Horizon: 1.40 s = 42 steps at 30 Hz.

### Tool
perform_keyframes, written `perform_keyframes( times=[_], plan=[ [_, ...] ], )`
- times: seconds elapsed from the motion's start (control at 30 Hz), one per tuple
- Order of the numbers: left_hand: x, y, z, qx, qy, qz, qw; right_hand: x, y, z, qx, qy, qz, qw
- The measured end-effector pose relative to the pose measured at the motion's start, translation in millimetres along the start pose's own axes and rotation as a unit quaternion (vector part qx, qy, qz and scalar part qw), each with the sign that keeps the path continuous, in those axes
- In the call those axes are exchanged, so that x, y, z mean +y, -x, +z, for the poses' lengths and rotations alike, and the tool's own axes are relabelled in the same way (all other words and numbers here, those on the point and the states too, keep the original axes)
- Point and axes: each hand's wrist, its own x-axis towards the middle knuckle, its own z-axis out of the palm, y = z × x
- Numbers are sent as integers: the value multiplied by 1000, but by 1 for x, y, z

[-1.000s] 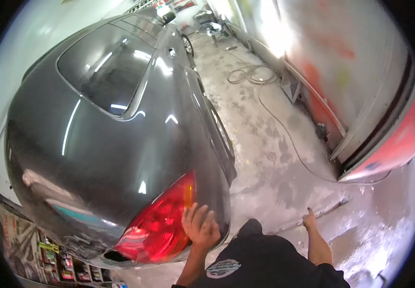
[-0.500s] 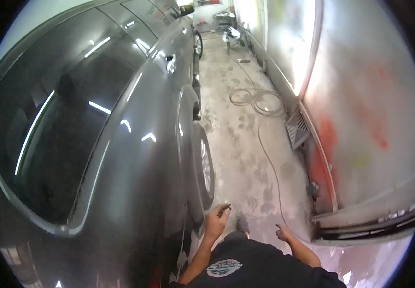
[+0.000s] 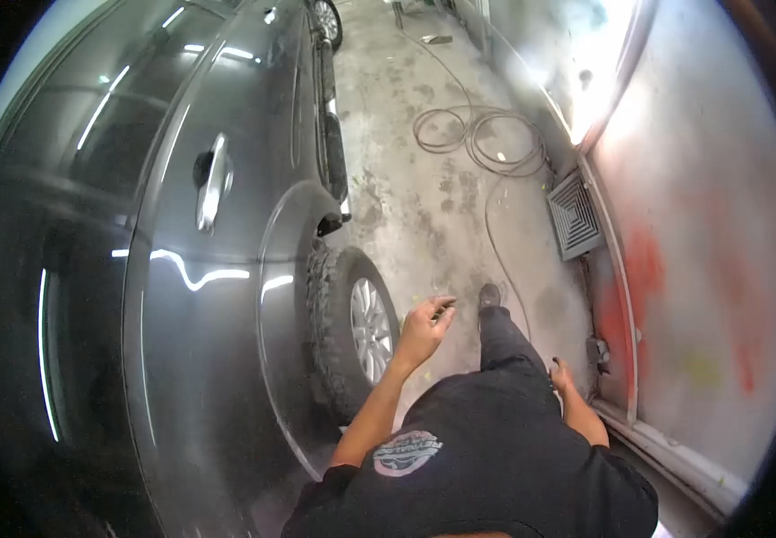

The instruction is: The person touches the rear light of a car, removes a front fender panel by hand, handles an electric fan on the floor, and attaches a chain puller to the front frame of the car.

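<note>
My left hand [image 3: 425,330] is raised in front of my body, beside the rear wheel [image 3: 371,330] of a dark grey vehicle [image 3: 217,359]. Its fingers curl toward the thumb, and something dark shows at the fingertips, too small to name. Low at my right side hangs my right hand [image 3: 563,377], partly seen, its fingers loosely apart with nothing visible in them. Neither hand touches the vehicle. A chrome door handle [image 3: 213,186] stands out on the vehicle's side, ahead of the wheel.
On the concrete floor [image 3: 388,179] ahead lies a coiled hose [image 3: 504,143], its line running back toward my feet. A square louvred vent [image 3: 576,218] leans at the base of the right wall [image 3: 702,233], which carries red and yellow paint marks. My shoe [image 3: 490,294] is stepping forward.
I have moved forward along the vehicle, and the view tilts further down. The wheel, door handle and hose coil appear closer. My left hand has risen; one leg now shows stretched ahead.
</note>
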Motion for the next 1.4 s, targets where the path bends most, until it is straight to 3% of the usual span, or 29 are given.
perform_keyframes(
  times=[0.13, 0.27, 0.37, 0.4, 0.43, 0.53, 0.67, 0.8, 0.83, 0.87, 0.93, 0.97, 1.03, 1.13, 1.23, 1.3, 1.33, 1.37, 1.4],
  plan=[
    [-60, -113, -7, 3, -85, -51, 995, -160, -86, -43, -11, 8, -11, 1000],
    [-113, -161, -46, 71, -64, -195, 976, -342, -194, -90, 11, 38, -150, 988],
    [-229, -170, -71, 129, -29, -342, 930, -471, -267, -93, 17, -27, -198, 980],
    [-323, -159, -75, 95, -105, -323, 936, -509, -291, -86, 20, -45, -230, 972],
    [-362, -163, -66, 169, -40, -434, 884, -546, -311, -79, 15, -37, -232, 972],
    [-365, -222, -74, 107, 35, -567, 816, -640, -371, -55, 6, -26, -226, 974],
    [-381, -381, -106, 28, 53, -529, 847, -703, -428, -9, -49, -48, -153, 986],
    [-423, -586, -190, 45, 98, -340, 934, -807, -459, -13, -81, 27, -83, 993],
    [-316, -676, -232, 20, -20, -456, 889, -827, -472, -12, -71, 7, -104, 992],
    [-366, -735, -252, 87, 54, -400, 911, -859, -496, -18, -60, -15, -126, 990],
    [-264, -873, -309, 105, 114, -334, 930, -925, -540, -23, -32, -68, -141, 987],
    [-258, -930, -333, 90, 112, -272, 952, -957, -558, -24, -20, -95, -127, 987],
    [-223, -1034, -367, 113, 125, -238, 956, -1007, -596, -13, -17, -123, -103, 987],
    [-224, -1148, -395, 154, 142, -207, 956, -1061, -677, 4, -41, -138, -75, 987],
    [-266, -1220, -397, 114, 62, -250, 960, -1115, -773, 19, -50, -99, -19, 994],
    [-316, -1242, -381, 108, 143, -389, 904, -1159, -845, 20, -39, -4, -46, 998],
    [-348, -1240, -377, 35, 68, -439, 895, -1192, -875, 15, -28, 36, -68, 997],
    [-334, -1245, -383, -11, 48, -479, 877, -1226, -897, 9, -16, 80, -89, 993],
    [-317, -1247, -385, -57, 33, -518, 853, -1271, -907, 2, -29, 39, -102, 994]
  ],
)
